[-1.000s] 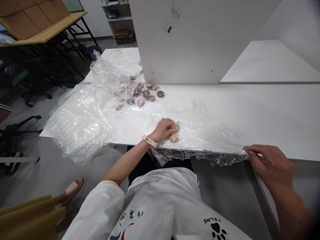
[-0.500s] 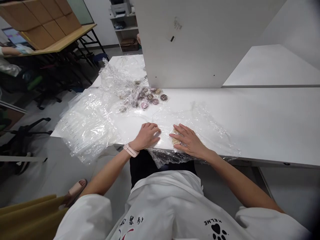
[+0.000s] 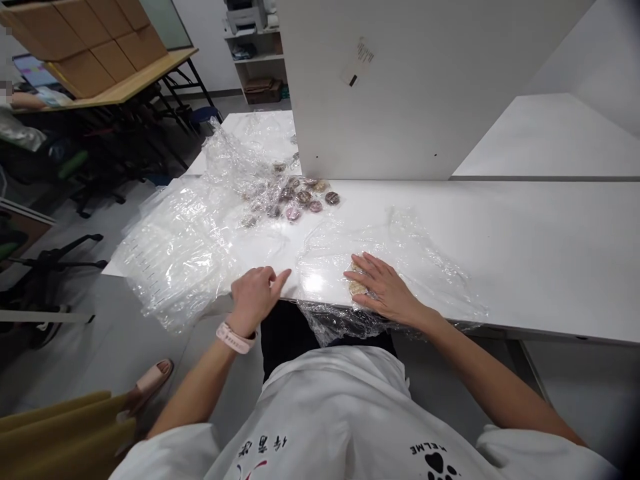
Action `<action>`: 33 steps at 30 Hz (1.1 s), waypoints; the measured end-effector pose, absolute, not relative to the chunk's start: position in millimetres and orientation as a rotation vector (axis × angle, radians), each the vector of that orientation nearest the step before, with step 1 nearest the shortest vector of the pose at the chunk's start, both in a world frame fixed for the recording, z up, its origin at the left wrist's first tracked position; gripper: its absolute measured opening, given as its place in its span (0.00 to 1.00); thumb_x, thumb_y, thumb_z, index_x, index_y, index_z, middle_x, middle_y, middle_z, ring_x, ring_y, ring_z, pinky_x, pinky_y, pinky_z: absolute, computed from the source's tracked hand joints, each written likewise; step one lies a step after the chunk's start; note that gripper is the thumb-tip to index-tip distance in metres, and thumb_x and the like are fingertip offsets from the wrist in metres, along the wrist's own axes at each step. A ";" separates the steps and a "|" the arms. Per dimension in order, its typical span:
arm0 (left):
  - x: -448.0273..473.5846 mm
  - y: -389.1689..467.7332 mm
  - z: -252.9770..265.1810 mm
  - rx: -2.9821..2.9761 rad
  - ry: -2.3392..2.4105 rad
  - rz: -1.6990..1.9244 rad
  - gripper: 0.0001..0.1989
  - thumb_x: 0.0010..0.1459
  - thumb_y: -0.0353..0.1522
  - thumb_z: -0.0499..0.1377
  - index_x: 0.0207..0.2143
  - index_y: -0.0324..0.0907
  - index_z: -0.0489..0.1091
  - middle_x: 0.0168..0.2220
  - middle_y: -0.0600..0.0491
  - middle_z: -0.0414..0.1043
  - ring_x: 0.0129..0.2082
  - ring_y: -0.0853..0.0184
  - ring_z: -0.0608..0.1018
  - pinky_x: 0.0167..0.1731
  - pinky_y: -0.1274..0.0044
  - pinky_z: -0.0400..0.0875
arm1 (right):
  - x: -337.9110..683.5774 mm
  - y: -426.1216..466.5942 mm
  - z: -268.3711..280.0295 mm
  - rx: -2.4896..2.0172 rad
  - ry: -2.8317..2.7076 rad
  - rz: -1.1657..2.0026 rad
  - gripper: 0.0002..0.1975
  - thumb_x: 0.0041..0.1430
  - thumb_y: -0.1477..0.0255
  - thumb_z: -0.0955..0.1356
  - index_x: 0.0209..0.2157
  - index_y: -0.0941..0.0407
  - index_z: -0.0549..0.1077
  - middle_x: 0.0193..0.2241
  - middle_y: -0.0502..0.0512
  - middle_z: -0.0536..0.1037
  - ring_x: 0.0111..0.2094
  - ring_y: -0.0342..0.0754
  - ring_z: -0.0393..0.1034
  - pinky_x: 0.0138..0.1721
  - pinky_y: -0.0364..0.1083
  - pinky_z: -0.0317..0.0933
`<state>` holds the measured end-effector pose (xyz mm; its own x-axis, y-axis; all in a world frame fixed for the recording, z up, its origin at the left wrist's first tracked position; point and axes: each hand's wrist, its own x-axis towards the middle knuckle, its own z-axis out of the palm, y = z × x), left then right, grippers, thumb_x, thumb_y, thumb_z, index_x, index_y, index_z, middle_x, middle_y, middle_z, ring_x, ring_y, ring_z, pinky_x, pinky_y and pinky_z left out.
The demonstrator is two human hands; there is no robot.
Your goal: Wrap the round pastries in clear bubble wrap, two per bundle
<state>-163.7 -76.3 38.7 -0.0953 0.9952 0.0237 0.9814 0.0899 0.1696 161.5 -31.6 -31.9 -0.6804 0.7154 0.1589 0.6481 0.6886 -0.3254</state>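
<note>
My right hand lies with its fingers spread over round gold-coloured pieces, which it partly covers. Those pieces rest on or inside a large clear plastic bag; I cannot tell which. The bag's near side droops over the table edge. My left hand, a pink band on its wrist, is at the table's front edge beside a pile of clear plastic bags. Its thumb sticks out, its fingers are loosely bent, and nothing shows in it. Beyond the hands are several small round brown, purple and gold wrapped pieces.
An upright white panel stands on the white table. Crumpled clear film covers the back left. Farther off are cardboard boxes on a wooden table, a shelf, and a seated person's arm. A slippered foot is at lower left.
My left hand has moved left, away from the clear bag and toward the bag pile, its fingers bending more. My right hand stays over the gold pieces. The view has shifted slightly.
</note>
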 end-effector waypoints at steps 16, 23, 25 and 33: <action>-69.3 -119.9 -9.4 2.741 1.213 1.251 0.03 0.63 0.29 0.61 0.38 0.47 0.73 0.38 0.56 0.81 0.45 0.66 0.80 0.64 0.62 0.55 | 163.0 -29.9 -26.5 -1.107 -2.582 0.559 0.25 0.73 0.58 0.52 0.68 0.39 0.55 0.71 0.44 0.50 0.72 0.50 0.40 0.68 0.59 0.47; -57.3 -26.7 22.1 2.222 1.808 0.785 0.15 0.67 0.41 0.54 0.31 0.42 0.71 0.24 0.53 0.74 0.24 0.67 0.73 0.25 0.75 0.59 | 176.1 -5.2 -10.7 -0.934 -2.569 0.825 0.30 0.68 0.48 0.56 0.65 0.44 0.64 0.70 0.50 0.54 0.71 0.57 0.45 0.67 0.63 0.48; -52.4 -7.9 15.9 2.140 1.901 0.513 0.14 0.65 0.38 0.55 0.28 0.42 0.68 0.24 0.52 0.71 0.23 0.65 0.71 0.24 0.75 0.54 | 189.9 -1.0 6.8 -0.959 -2.485 1.049 0.30 0.69 0.48 0.53 0.64 0.43 0.65 0.68 0.50 0.59 0.68 0.58 0.53 0.65 0.62 0.53; -42.4 1.2 7.5 2.095 2.002 0.411 0.06 0.62 0.29 0.52 0.33 0.41 0.68 0.31 0.48 0.74 0.30 0.61 0.73 0.31 0.71 0.62 | 224.4 -70.3 26.9 -1.375 -2.268 0.636 0.41 0.60 0.48 0.67 0.69 0.45 0.53 0.61 0.58 0.70 0.58 0.63 0.68 0.53 0.62 0.67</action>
